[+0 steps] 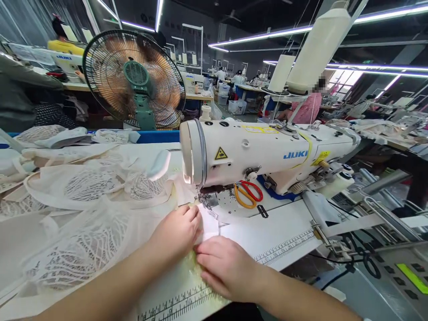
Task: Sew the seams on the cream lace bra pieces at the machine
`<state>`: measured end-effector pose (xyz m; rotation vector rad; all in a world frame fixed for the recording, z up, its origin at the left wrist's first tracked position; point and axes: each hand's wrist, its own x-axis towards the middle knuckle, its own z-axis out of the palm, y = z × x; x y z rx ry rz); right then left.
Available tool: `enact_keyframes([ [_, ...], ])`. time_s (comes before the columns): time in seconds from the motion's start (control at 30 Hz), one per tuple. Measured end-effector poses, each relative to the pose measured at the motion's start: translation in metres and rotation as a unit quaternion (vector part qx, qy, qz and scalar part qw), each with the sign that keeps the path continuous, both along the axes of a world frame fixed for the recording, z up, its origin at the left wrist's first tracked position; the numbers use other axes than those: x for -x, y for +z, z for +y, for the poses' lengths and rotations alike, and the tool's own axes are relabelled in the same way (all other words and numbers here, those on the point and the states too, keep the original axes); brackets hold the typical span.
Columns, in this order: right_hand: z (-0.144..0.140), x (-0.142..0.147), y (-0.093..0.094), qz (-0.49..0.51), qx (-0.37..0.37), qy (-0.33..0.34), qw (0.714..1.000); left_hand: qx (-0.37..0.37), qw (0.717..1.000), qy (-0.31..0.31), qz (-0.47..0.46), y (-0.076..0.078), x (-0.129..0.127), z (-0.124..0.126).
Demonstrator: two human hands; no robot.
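Note:
A white JUKI sewing machine (234,151) stands across the table, its needle area just beyond my hands. My left hand (182,227) presses pale fabric (207,220) beside the presser foot (207,203), fingers together. Close by on the near side, my right hand (227,265) has its fingers closed on the edge of the same fabric, with yellowish lace (192,267) beneath. Fingertips of both hands are partly hidden. Cream lace garment pieces (87,240) spread out to the left of my left arm.
Scissors with red and orange handles (249,194) and a black blade (262,211) lie by the machine bed. A large fan (133,80) stands behind the table. Thread cones (317,49) rise above the machine. Other people sit at machines farther back.

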<state>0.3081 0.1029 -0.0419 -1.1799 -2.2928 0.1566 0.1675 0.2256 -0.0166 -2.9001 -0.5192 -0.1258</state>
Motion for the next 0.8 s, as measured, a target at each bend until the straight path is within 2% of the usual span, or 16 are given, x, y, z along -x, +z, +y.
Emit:
enact_keyframes([
  [0.2,0.000,0.001,0.001,0.005,0.001,0.025,1.000,0.001,0.999,-0.022,-0.042,-0.011,0.008,-0.001],
  [0.53,0.000,0.002,0.001,0.012,0.000,0.032,0.999,-0.037,0.999,-0.019,-0.022,-0.013,0.011,-0.001],
  [0.8,0.001,0.003,0.002,0.009,0.001,0.033,0.999,-0.034,0.997,-0.026,-0.058,-0.016,0.011,0.000],
])
